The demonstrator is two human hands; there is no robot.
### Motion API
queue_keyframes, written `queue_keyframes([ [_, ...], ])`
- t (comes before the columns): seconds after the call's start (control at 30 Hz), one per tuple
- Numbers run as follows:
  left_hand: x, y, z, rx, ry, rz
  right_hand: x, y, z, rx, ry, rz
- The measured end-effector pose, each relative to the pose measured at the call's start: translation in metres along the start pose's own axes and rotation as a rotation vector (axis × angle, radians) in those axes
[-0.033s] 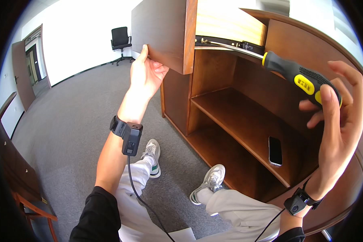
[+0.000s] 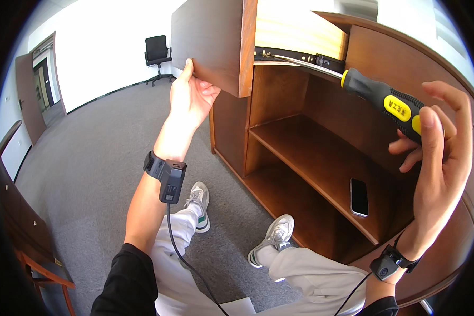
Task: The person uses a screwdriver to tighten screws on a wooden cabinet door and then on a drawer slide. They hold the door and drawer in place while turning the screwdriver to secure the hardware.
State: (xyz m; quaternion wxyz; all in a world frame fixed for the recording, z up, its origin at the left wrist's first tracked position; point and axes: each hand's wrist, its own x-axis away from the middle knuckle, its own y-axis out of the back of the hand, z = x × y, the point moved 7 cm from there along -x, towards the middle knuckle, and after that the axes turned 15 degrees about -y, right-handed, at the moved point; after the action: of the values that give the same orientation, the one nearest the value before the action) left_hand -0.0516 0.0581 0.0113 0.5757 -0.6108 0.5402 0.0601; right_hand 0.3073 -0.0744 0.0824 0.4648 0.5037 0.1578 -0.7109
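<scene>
My left hand (image 2: 192, 99) grips the lower edge of the dark brown drawer front (image 2: 210, 47), thumb on its face and fingers curled behind. The drawer is pulled out, and its pale wooden side (image 2: 300, 31) has a black metal slide (image 2: 295, 57) along the bottom. A black-and-yellow screwdriver (image 2: 376, 92) lies slanted, its shaft tip at the slide near a small brass-coloured screw (image 2: 267, 54). At the handle's rear end is my right hand (image 2: 440, 142), thumb and fingers loosely around it, index finger raised off it. The exact contact of the tip is too small to tell.
Below the drawer, the brown cabinet has open shelves (image 2: 321, 163), with a phone (image 2: 359, 197) on one. Cables run from the wrist devices (image 2: 172, 181) past my legs. A black office chair (image 2: 157, 55) stands far off by the wall; brown wooden furniture (image 2: 23, 210) is at left.
The screwdriver handle has turned slightly, and my right hand has shifted a little to the left with it. My left hand and the drawer look unmoved.
</scene>
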Motion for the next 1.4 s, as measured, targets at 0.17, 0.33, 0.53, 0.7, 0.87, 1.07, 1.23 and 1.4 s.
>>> queue_keyframes([
  [0.17,0.002,0.001,0.000,-0.011,0.003,-0.003,0.008,-0.010,0.014,0.173,0.256,-0.027],
  [0.33,-0.001,0.002,0.002,0.024,0.012,0.018,0.013,-0.008,0.023,-0.054,0.432,0.105],
  [0.53,-0.003,0.005,0.005,0.069,0.036,0.008,-0.003,-0.013,-0.001,0.074,-0.004,0.044],
  [0.7,0.000,0.004,0.003,0.010,0.016,0.005,0.005,-0.011,0.012,-0.026,0.336,0.070],
  [0.87,0.000,0.003,0.004,0.011,0.015,-0.005,0.006,-0.004,0.015,-0.082,0.354,0.136],
  [1.07,-0.001,0.005,0.005,0.061,0.026,-0.012,-0.004,-0.006,0.001,0.025,0.043,-0.049],
  [1.23,-0.004,0.007,0.006,0.054,0.025,-0.005,0.004,-0.014,0.016,-0.097,0.420,0.096],
  [1.4,-0.003,0.008,0.006,0.073,0.030,-0.038,-0.002,-0.007,0.014,0.018,0.349,-0.013],
])
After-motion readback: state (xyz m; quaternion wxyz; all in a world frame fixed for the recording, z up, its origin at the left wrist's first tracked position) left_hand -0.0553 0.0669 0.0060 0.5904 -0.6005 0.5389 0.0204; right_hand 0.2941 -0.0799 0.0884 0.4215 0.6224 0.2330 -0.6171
